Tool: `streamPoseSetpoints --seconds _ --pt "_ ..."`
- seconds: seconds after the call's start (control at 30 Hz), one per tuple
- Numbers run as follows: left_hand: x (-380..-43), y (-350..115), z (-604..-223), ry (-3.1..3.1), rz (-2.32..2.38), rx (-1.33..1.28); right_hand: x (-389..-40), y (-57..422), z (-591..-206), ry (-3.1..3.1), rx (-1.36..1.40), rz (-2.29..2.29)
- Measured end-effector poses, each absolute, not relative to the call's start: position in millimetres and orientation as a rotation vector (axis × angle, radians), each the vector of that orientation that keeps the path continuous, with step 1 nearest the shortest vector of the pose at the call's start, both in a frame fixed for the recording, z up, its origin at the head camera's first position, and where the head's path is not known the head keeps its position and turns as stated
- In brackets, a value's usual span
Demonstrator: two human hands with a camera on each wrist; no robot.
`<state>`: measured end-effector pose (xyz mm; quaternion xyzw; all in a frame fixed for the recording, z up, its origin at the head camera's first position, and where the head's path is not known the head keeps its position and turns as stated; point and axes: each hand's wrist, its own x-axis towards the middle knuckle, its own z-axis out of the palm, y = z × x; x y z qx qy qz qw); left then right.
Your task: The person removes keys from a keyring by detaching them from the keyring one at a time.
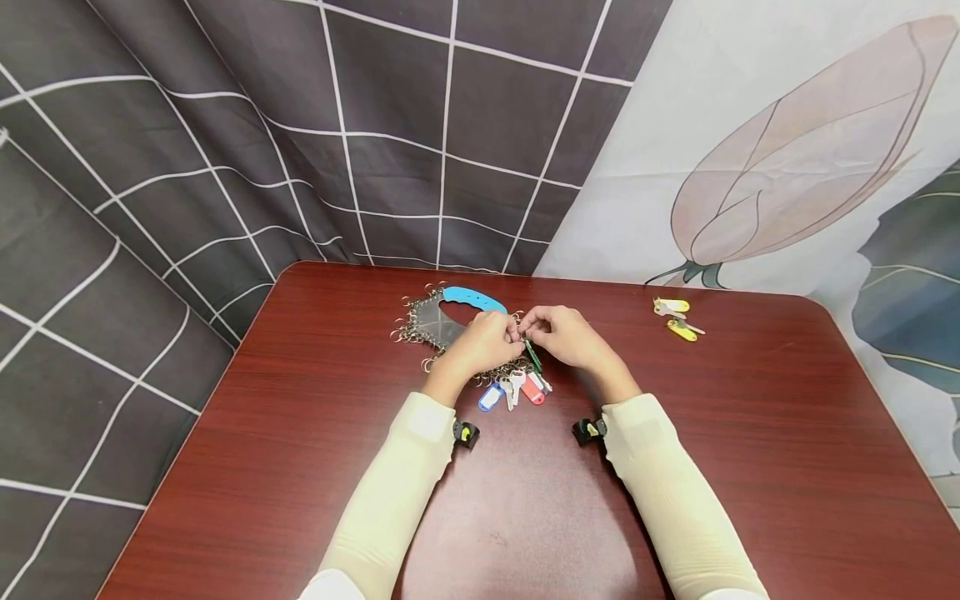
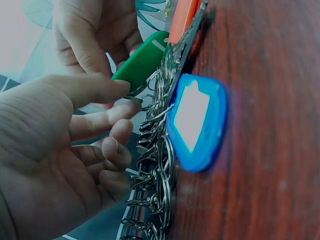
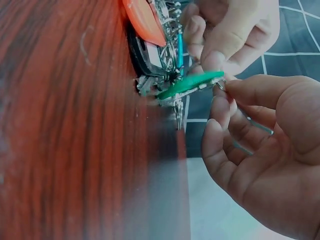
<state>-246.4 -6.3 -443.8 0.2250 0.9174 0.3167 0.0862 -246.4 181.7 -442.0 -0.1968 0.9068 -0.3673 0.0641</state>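
A flat plate [image 1: 432,320] with a blue handle [image 1: 474,297] and many metal split rings along its edges lies on the table. Over its right side, my left hand [image 1: 487,343] pinches a metal ring [image 2: 133,98] between thumb and index finger, beside the end of a green key tag [image 2: 145,60]. Facing it, my right hand [image 1: 564,335] pinches the small ring [image 3: 220,85] at the tag's end. Whether both hold one and the same ring, I cannot tell. Below the hands lie a blue key tag [image 1: 491,397], a red key tag [image 1: 532,389] and silver keys [image 1: 513,387].
Two yellow key tags [image 1: 682,331] with keys lie at the table's back right. A black key tag [image 3: 144,52] sits beside the red one. Dark checked cloth [image 1: 390,108] and a printed light curtain [image 1: 622,200] hang behind the reddish-brown table [image 1: 315,417].
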Motion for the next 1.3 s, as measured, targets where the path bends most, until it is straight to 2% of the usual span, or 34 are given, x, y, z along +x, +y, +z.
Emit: streamPoseSetpoints --seconds 0.27,0.63,1.3 --pt "-248.5 -8.5 -445.4 2.719 1.131 0.72 -245.2 181.2 -438.2 2.774 -0.562 -1.094" --pt "-246.1 -9.7 -441.5 2.805 0.995 0.854 -246.4 182.9 -439.6 2.786 -0.492 -0.941" --pt "-248.4 -6.9 -444.7 2.742 1.135 0.806 -244.8 182.4 -435.2 2.818 -0.523 -1.011"
